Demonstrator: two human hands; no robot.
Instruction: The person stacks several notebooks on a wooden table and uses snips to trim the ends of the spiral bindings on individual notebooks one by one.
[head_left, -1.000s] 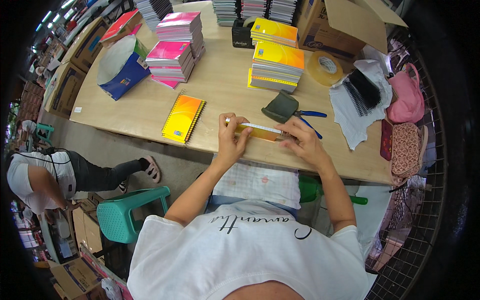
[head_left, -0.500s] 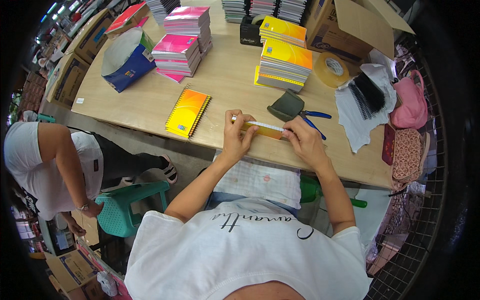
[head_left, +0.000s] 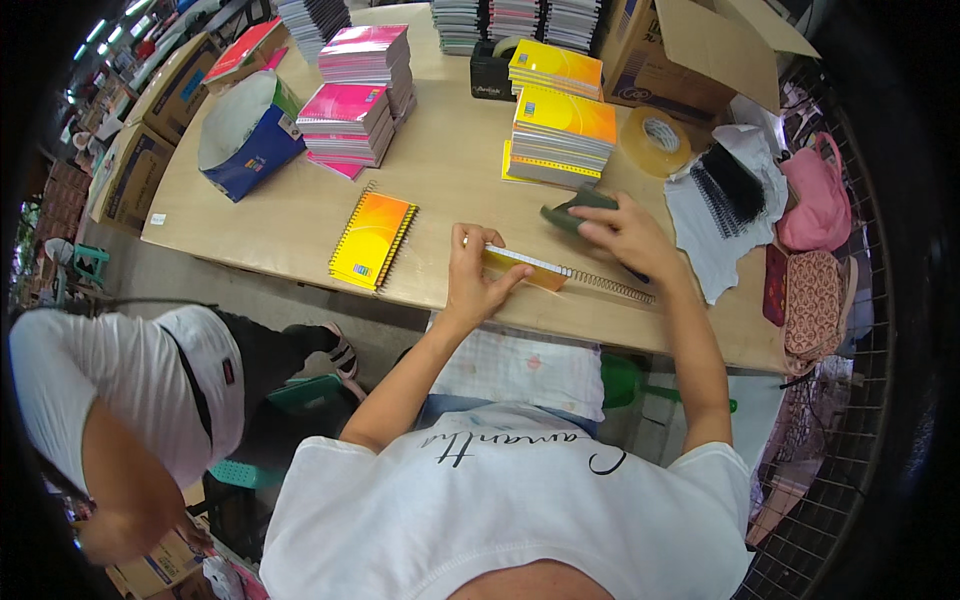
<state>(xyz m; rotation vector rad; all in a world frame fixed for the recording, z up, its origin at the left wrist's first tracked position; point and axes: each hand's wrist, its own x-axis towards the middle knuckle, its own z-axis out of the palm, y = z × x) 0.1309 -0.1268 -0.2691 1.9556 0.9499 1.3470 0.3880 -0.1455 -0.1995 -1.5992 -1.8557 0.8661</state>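
The slim yellow-orange notebook (head_left: 546, 277) in my left hand (head_left: 477, 285) has a smooth, glossy cover and matt white paper edges; the thin spiral coil (head_left: 615, 286) at its end looks like shiny metal. Beneath my right fingers (head_left: 598, 215), the dark green object (head_left: 563, 218) is matt, its material unclear. The pale brown tabletop (head_left: 450, 150) looks like smooth wood, faintly glossy. The round amber tape roll (head_left: 655, 142) is shiny plastic.

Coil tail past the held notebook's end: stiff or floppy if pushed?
Likely springy lengthwise: the coil shows thin, spaced turns. Its tail probably flexes sideways, since it juts well beyond the notebook. Probably light for its length, being slender.
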